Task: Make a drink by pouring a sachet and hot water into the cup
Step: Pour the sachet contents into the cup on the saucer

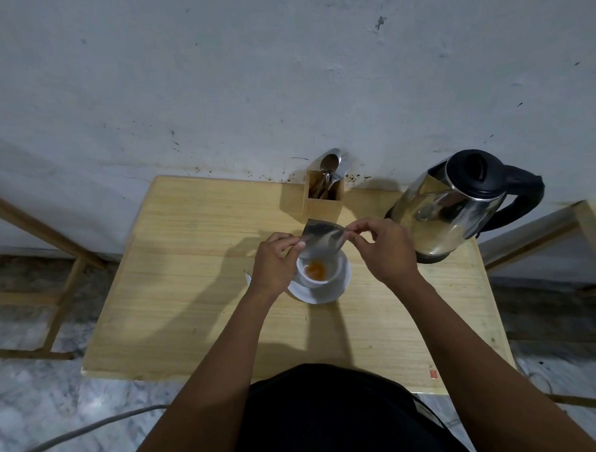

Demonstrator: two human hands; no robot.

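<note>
A white cup stands on a white saucer in the middle of the wooden table. Orange powder lies in the bottom of the cup. A silver sachet is held tipped just above the cup's far rim. My left hand pinches its left edge and my right hand pinches its right edge. A steel kettle with a black lid and handle stands to the right of the cup, behind my right hand.
A wooden holder with several spoons stands against the wall behind the cup. A small torn scrap lies on the table by my left wrist. Wooden frames stand to the left and right of the table. A grey cable crosses the floor at lower left.
</note>
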